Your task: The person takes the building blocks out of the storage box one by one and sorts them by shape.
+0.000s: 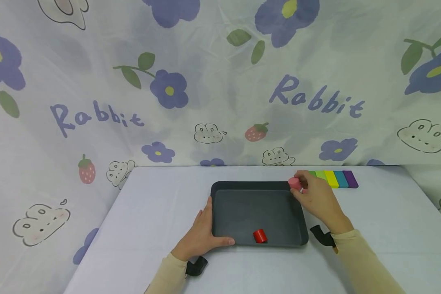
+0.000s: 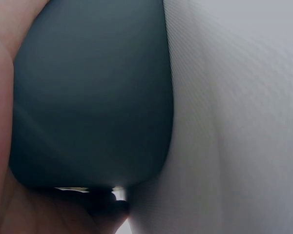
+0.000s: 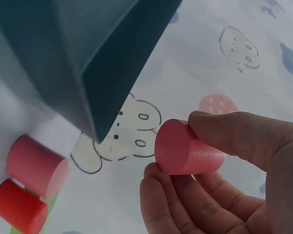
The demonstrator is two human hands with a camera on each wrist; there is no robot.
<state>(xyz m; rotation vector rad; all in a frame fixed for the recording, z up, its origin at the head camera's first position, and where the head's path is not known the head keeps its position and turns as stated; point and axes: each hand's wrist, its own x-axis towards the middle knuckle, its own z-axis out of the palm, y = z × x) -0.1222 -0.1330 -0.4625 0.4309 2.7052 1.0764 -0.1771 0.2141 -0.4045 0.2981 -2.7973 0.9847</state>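
A pink cylindrical block (image 1: 295,183) is pinched between the thumb and fingers of my right hand (image 1: 319,200), raised at the far right corner of the dark grey tray (image 1: 250,208). The right wrist view shows this pink block (image 3: 185,148) apart from the tray's corner. Straight fingers of my left hand (image 1: 198,237) rest along the tray's left side, its thumb on the near rim. A red cylinder (image 1: 260,236) lies inside the tray by the near wall. Another pink cylinder (image 3: 36,165) and a red one (image 3: 19,205) sit outside the tray in the right wrist view.
A row of coloured strips, among them a yellow one (image 1: 331,179) and a purple one (image 1: 350,179), lies behind my right hand, which partly hides it. The white table (image 1: 161,204) meets a patterned cloth (image 1: 213,94) at the back.
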